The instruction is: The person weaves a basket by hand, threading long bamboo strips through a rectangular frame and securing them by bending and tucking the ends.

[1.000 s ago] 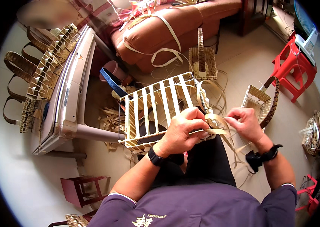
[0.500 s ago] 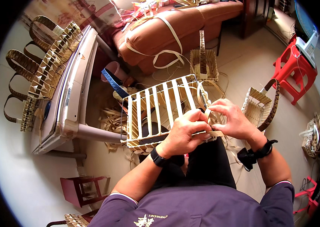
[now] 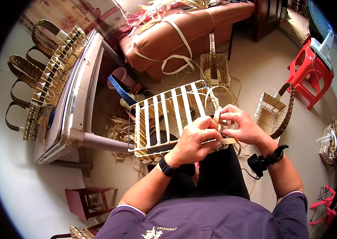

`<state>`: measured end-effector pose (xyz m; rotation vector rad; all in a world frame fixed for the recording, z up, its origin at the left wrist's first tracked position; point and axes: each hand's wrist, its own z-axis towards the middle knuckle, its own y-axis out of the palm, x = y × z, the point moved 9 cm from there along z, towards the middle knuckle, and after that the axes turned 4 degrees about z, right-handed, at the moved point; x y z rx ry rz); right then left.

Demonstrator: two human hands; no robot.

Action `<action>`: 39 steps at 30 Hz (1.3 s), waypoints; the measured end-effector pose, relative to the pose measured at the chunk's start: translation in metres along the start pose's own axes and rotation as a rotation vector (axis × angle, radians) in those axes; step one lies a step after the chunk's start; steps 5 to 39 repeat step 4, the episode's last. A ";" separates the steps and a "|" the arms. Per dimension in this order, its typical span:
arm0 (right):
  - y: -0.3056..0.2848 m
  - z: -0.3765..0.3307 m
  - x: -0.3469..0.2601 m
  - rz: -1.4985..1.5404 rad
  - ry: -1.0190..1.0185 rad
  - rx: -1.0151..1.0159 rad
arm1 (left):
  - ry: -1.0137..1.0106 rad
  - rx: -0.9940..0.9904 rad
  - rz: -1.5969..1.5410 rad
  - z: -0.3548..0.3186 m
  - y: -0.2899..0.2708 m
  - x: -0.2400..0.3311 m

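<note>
while before apart — hands (image 3: pixel 220 133) together

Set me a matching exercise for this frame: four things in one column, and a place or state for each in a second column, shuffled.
Things:
1. half-woven basket frame
2. red plastic stool
3. small basket with upright handle
4. black wristband

Places or states:
A. on the floor before the brown sofa
B. on the left hand side's wrist
C. gripped by both hands
D. far right, by the fan

Pairs: 1-C, 2-D, 3-A, 4-B

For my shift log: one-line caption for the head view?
Both hands, left hand and right hand, grip pale strips at the corner of a half-woven basket frame held over the lap.
</note>
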<state>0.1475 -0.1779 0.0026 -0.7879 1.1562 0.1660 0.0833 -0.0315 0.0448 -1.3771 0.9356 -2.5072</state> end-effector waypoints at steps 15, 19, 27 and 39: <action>0.019 0.006 0.009 0.183 0.139 -0.252 | 0.000 0.000 0.007 0.000 -0.001 -0.002; 0.019 0.006 0.009 0.183 0.139 -0.252 | 0.000 0.000 0.007 0.000 -0.001 -0.002; 0.019 0.006 0.009 0.183 0.139 -0.252 | 0.000 0.000 0.007 0.000 -0.001 -0.002; 0.019 0.006 0.009 0.183 0.139 -0.252 | 0.000 0.000 0.007 0.000 -0.001 -0.002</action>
